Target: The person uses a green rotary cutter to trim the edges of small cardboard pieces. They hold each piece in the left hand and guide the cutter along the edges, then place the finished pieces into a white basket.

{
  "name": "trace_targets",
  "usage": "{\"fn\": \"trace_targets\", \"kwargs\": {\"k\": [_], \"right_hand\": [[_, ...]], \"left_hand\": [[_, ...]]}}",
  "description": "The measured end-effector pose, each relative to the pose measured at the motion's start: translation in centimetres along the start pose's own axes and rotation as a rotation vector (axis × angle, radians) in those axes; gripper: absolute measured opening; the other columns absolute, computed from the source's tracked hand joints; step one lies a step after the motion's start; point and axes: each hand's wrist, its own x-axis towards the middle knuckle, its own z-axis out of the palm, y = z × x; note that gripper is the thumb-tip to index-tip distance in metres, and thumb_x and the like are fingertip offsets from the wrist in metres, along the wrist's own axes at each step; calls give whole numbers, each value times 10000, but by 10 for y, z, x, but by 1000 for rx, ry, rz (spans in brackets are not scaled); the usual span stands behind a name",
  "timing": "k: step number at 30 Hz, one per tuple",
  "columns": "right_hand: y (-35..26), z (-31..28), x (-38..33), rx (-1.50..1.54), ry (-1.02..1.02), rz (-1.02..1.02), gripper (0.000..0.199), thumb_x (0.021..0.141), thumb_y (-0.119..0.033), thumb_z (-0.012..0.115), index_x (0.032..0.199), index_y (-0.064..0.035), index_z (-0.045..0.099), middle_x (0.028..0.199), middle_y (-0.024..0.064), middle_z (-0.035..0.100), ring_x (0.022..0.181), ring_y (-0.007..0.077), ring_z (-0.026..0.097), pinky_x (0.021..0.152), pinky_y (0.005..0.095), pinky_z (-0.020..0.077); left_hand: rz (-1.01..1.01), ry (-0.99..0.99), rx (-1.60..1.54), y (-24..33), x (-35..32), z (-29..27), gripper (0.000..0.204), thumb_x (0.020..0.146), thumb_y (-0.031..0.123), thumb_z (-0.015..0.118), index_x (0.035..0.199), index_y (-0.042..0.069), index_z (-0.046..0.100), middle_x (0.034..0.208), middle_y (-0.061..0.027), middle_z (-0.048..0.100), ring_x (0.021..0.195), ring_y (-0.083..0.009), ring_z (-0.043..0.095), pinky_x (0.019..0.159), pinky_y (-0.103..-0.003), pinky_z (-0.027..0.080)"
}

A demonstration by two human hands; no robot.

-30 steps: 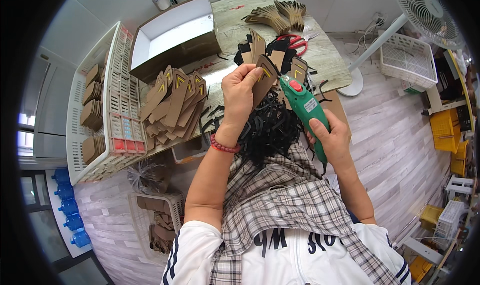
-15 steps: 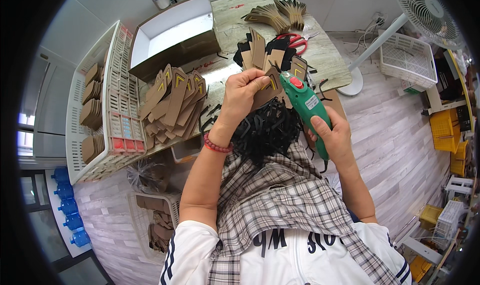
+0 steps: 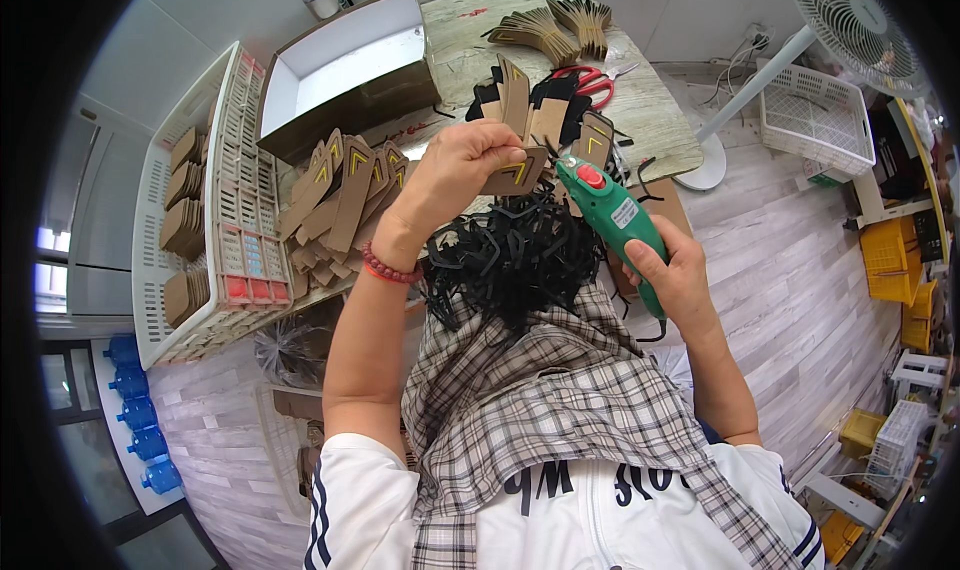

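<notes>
My left hand [image 3: 452, 170] pinches a flat brown piece [image 3: 513, 178] with a yellow V mark, fingertips at its upper edge. In my right hand [image 3: 680, 278] is a green handheld electric cutter [image 3: 622, 220] with a red button. Its head is close beside the right end of the piece; whether the two touch I cannot tell. Under the piece lies a tangled heap of black strips [image 3: 510, 255], spilling onto the plaid apron [image 3: 520, 380]. Just beyond, brown pieces with black ends [image 3: 514, 100] lie on the table, and another V-marked piece [image 3: 597, 140] rests by the cutter's head.
Loose V-marked brown pieces [image 3: 345, 195] are piled left of my hand. Behind them stand an open box [image 3: 275, 130] and a white plastic basket [image 3: 245, 195] holding brown stacks. Red-handled scissors [image 3: 598, 88] and fanned brown stacks [image 3: 540, 38] lie at the back. A fan [image 3: 712, 165] stands right.
My left hand has moved left, swinging the brown piece from a slant to nearly level and away from the cutter. The cutter has shifted only slightly down.
</notes>
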Motion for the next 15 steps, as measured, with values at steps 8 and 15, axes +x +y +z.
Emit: {"fn": "trace_targets", "kwargs": {"k": [8,15], "right_hand": [[-2,13,1,-1,3,52,305,865,-258,679,1015,-1,612,706,-4,580,589,50,511,534,214,423],[27,-12,-16,77,138,103,307,883,-261,651,1017,10,604,707,13,576,596,62,524,536,220,431]], "left_hand": [[-107,-36,-21,-5,-11,-22,134,857,103,613,822,-26,602,746,-24,548,737,-94,503,677,-234,410],[-20,657,509,-46,-31,-100,145,866,116,626,965,15,659,899,-49,618,792,-124,576,725,-249,464]]}}
